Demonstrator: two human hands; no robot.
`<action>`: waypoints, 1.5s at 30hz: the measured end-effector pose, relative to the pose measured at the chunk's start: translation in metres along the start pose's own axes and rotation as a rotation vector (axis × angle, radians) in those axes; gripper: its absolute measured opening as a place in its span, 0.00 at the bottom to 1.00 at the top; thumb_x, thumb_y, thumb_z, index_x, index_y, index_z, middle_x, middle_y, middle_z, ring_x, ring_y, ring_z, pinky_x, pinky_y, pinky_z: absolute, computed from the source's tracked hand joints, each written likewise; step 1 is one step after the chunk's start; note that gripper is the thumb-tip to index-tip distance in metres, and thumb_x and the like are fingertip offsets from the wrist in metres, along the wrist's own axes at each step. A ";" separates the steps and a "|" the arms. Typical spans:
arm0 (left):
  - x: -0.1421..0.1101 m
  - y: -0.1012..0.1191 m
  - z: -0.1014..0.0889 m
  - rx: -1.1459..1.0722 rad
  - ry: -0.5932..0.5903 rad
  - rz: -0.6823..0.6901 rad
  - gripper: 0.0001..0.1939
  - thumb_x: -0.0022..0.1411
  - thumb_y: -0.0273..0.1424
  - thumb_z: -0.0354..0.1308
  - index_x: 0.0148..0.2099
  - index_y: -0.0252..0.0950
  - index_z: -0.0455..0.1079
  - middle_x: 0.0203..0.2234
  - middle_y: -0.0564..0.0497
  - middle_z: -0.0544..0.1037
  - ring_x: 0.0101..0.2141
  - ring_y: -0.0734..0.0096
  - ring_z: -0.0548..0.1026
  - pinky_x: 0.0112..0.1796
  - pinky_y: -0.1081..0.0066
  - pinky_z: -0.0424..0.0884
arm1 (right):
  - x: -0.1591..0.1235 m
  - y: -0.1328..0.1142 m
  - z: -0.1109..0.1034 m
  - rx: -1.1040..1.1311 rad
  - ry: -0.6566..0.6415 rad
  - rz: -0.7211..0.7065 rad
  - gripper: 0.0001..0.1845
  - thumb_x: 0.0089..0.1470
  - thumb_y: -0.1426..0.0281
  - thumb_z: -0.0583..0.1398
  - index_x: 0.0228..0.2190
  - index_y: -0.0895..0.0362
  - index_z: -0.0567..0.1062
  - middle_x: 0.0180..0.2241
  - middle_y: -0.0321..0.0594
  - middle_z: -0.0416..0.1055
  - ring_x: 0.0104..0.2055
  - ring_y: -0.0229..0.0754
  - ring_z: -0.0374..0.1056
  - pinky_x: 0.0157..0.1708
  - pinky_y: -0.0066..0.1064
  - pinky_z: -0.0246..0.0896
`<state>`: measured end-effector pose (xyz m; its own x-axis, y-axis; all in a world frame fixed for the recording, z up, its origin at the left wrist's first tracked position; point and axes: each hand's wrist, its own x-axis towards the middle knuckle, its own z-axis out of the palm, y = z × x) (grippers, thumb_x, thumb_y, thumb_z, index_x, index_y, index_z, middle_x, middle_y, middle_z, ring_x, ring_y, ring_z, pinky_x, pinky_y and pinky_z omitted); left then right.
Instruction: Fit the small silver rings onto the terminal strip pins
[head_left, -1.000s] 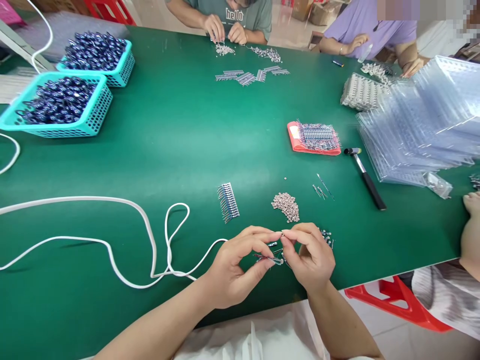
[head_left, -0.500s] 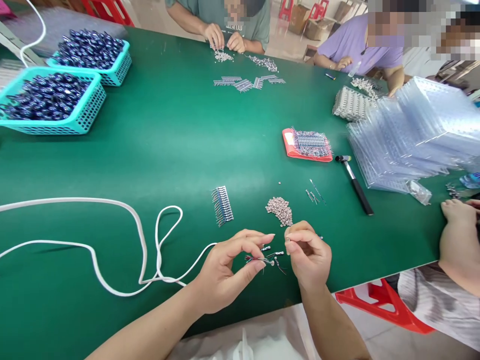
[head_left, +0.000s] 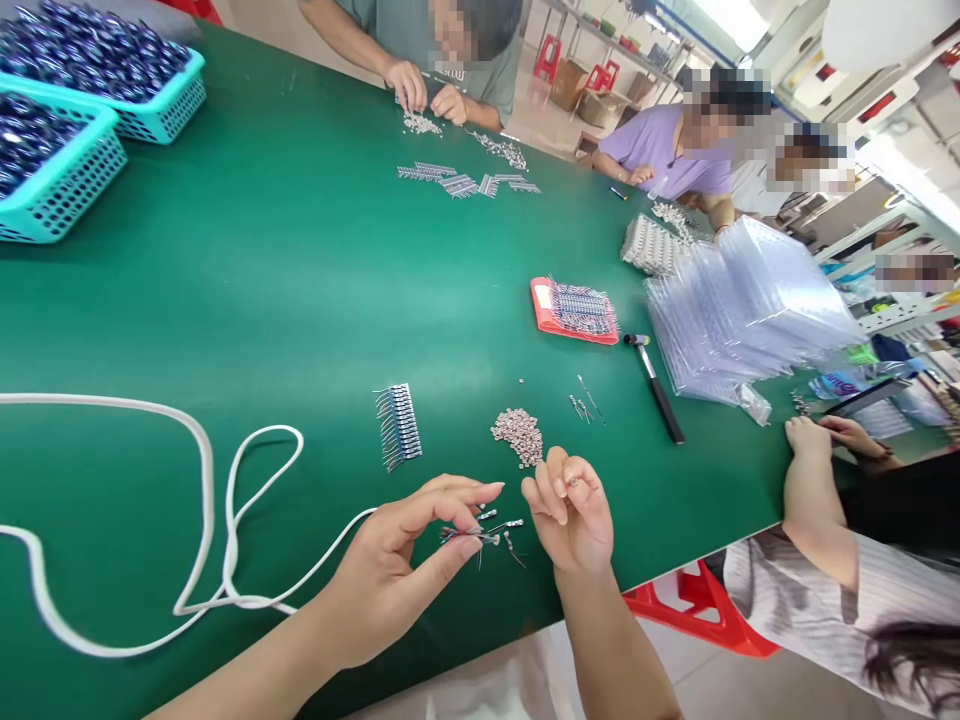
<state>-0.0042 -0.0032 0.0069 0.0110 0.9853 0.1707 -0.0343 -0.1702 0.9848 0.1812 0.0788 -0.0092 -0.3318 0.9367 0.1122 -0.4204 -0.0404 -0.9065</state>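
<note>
My left hand [head_left: 409, 555] pinches a small part with thin wires [head_left: 489, 539] between thumb and index finger; a pale round tip shows at its right end. Several loose leaded parts [head_left: 513, 524] lie on the table just beyond it. My right hand [head_left: 576, 520] is turned palm up with fingers curled, and a tiny round bead [head_left: 574, 482] shows at its fingertips. Directly behind that hand is a pile of small pinkish beads [head_left: 517, 435]. A strip of blue-and-silver leaded parts [head_left: 400, 425] lies farther left.
A white cable [head_left: 199, 500] loops across the left side. Teal baskets [head_left: 75, 190] of dark glossy pieces stand back left. A red packet [head_left: 551, 318], a hammer [head_left: 660, 400] and stacked clear trays [head_left: 739, 300] lie to the right. Other people sit around the green table [head_left: 262, 300].
My right hand has rolled palm up, exposing the bead at its fingertips. My left hand keeps its pinch on the wired part. The camera view has swung right and up.
</note>
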 end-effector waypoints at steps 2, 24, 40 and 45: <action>0.000 -0.001 0.000 0.009 0.002 -0.001 0.04 0.63 0.25 0.58 0.38 0.39 0.72 0.47 0.44 0.81 0.49 0.59 0.76 0.47 0.61 0.75 | 0.000 0.000 -0.001 0.010 -0.003 -0.002 0.12 0.55 0.61 0.59 0.26 0.52 0.65 0.22 0.27 0.47 0.16 0.30 0.40 0.18 0.28 0.43; -0.001 0.003 -0.001 -0.005 -0.031 -0.137 0.05 0.64 0.26 0.56 0.38 0.40 0.71 0.49 0.46 0.80 0.53 0.61 0.73 0.51 0.62 0.71 | 0.000 -0.004 0.002 0.323 0.032 0.135 0.10 0.52 0.65 0.64 0.25 0.54 0.70 0.23 0.28 0.50 0.18 0.29 0.40 0.22 0.28 0.42; 0.001 0.003 0.002 -0.175 0.056 -0.246 0.03 0.64 0.30 0.58 0.37 0.38 0.71 0.45 0.45 0.81 0.49 0.61 0.77 0.48 0.66 0.73 | -0.002 -0.002 0.003 0.185 -0.002 0.103 0.08 0.52 0.63 0.65 0.26 0.52 0.73 0.22 0.28 0.54 0.17 0.28 0.43 0.21 0.29 0.44; 0.003 0.006 0.002 -0.244 0.102 -0.317 0.04 0.63 0.31 0.61 0.36 0.36 0.70 0.43 0.45 0.82 0.46 0.64 0.78 0.48 0.67 0.74 | -0.005 -0.002 0.005 0.184 -0.036 0.137 0.07 0.53 0.63 0.65 0.27 0.52 0.75 0.23 0.29 0.56 0.17 0.28 0.45 0.22 0.30 0.43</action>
<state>-0.0027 -0.0016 0.0130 -0.0391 0.9870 -0.1556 -0.2815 0.1386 0.9495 0.1789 0.0728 -0.0060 -0.4251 0.9051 0.0106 -0.5147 -0.2321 -0.8254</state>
